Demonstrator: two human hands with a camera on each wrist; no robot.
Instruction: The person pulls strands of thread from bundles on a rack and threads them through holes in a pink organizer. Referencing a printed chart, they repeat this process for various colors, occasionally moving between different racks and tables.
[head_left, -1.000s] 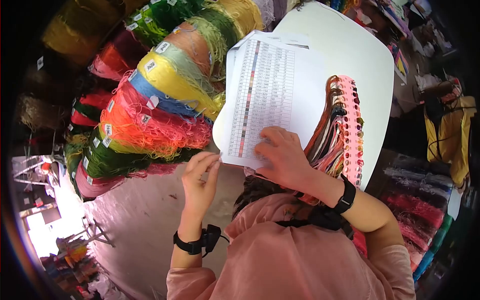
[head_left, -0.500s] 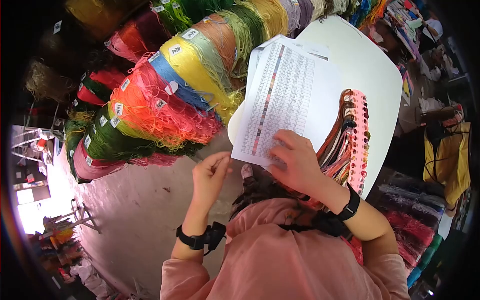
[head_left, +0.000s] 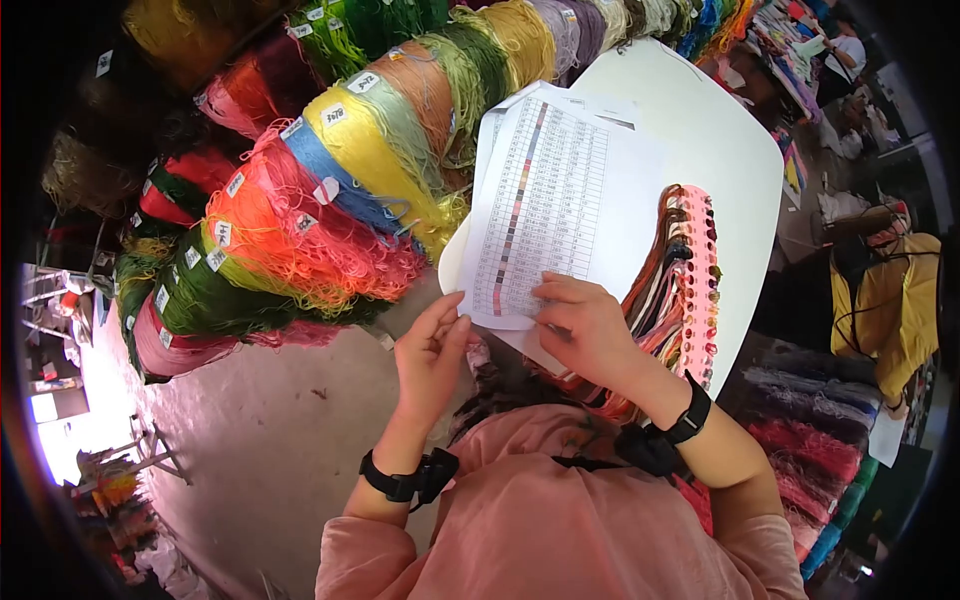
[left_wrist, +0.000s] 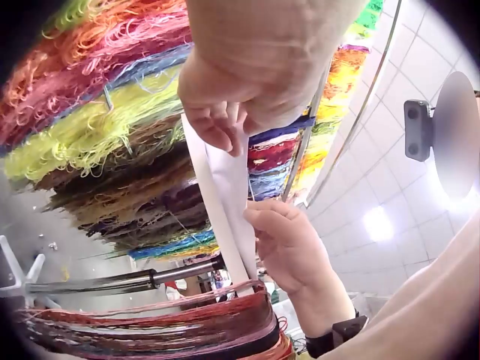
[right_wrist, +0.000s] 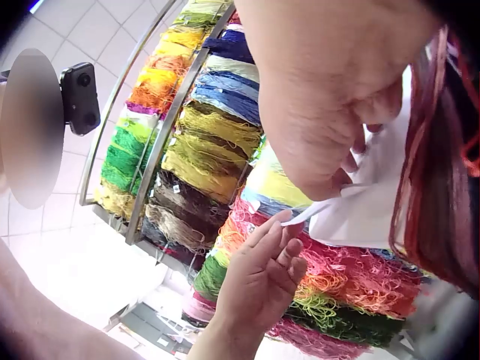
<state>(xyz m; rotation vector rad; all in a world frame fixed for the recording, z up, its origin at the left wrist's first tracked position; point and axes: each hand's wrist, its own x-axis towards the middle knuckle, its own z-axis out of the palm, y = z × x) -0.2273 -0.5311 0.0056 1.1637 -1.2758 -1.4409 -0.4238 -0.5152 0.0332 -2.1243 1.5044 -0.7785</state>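
Hanging on a metal rack (right_wrist: pixel 161 142): many thread hanks (head_left: pixel 330 200) in yellow, orange, pink, green, blue, most w/ small white number tags. Packed close, touching each other.

On the white board (head_left: pixel 720 130): printed colour chart (head_left: pixel 545 195), several sheets stacked, and a pink thread card (head_left: pixel 700 275) w/ holes along the edge, each hole w/ a bundle of brown, red, orange threads.

From head view: chart lies flat on the board, lower edge near the person's chest, just right of the hanks. From left wrist view only: sheets seen edge-on, plus a dark red thread bundle (left_wrist: pixel 150 326) below. From right wrist view only: rack bars, tiled wall, and lower corner of the paper hanging free.

Left hand (head_left: pixel 430 355): raised, wrist bent, fingers almost straight and close together, tips touching the chart's lower left edge; nothing clamped, as far as can be seen. Right hand (head_left: pixel 590 330): palm down on the chart's lower part, fingers curled around the paper edge, thumb under, pinching the sheets. Black wrist strap on each arm; pink sleeves (head_left: pixel 560 520) below.
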